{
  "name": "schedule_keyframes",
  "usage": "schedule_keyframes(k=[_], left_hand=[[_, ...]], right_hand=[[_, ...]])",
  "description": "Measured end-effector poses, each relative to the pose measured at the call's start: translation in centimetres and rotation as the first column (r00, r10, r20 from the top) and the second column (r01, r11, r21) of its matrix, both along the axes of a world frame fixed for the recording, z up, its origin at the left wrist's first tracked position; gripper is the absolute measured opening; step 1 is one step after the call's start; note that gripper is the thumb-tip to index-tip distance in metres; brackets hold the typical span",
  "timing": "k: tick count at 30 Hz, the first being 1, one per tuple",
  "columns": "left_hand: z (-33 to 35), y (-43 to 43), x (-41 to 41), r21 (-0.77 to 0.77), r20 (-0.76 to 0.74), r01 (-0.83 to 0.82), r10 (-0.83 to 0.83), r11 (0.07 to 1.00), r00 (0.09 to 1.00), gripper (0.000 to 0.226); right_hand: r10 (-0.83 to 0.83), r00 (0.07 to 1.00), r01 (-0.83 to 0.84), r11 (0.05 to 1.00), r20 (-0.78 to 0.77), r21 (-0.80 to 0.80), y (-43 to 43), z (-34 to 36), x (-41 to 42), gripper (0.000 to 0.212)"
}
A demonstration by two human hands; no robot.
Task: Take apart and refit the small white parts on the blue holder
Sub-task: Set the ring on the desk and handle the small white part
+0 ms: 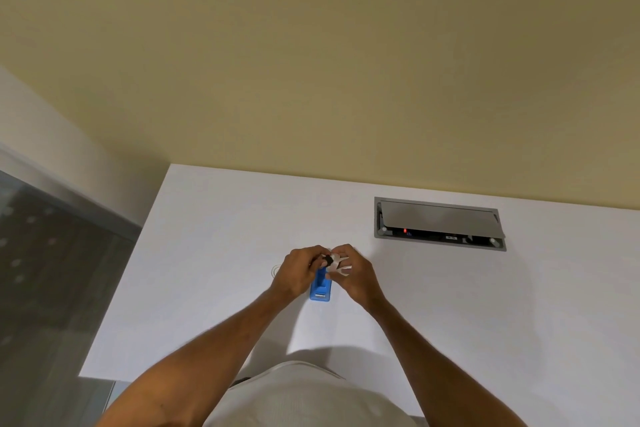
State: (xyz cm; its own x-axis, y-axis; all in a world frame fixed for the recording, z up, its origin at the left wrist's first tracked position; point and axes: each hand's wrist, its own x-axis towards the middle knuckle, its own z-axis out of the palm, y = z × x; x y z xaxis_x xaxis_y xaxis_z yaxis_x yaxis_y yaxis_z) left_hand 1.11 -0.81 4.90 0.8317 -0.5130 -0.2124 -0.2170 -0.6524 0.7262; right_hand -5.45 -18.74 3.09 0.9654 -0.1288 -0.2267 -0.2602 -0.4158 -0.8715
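Observation:
A small blue holder (pixel 321 288) stands on the white table (pixel 207 270), its far end covered by my fingers. My left hand (pixel 298 270) grips the holder's far end, where a small black piece (pixel 327 259) shows. My right hand (pixel 353 274) pinches a small white part with thin prongs (pixel 341 267) right beside the black piece. Both hands touch above the holder. How the white part sits on the holder is hidden.
A grey cable box (pixel 439 224) with its lid half up and a red light sits in the table at the back right. A faint clear ring (pixel 276 270) lies left of my left hand. The table's left edge drops to a dark floor.

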Motion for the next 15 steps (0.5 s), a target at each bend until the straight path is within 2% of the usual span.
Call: schedule_keyframes(k=[6, 15], left_hand=[[-0.05, -0.34, -0.41, 0.063, 0.035, -0.008, 0.006, 0.998, 0.999, 0.027], [0.35, -0.36, -0.13, 0.03, 0.073, 0.017, -0.019, 0.999, 0.997, 0.015]], right_hand=[[-0.01, 1.0, 0.009, 1.0, 0.021, 0.026, -0.1, 0.23, -0.31, 0.041], [-0.048, 0.998, 0.042, 0.992, 0.043, 0.122, 0.08, 0.3, -0.35, 0.042]])
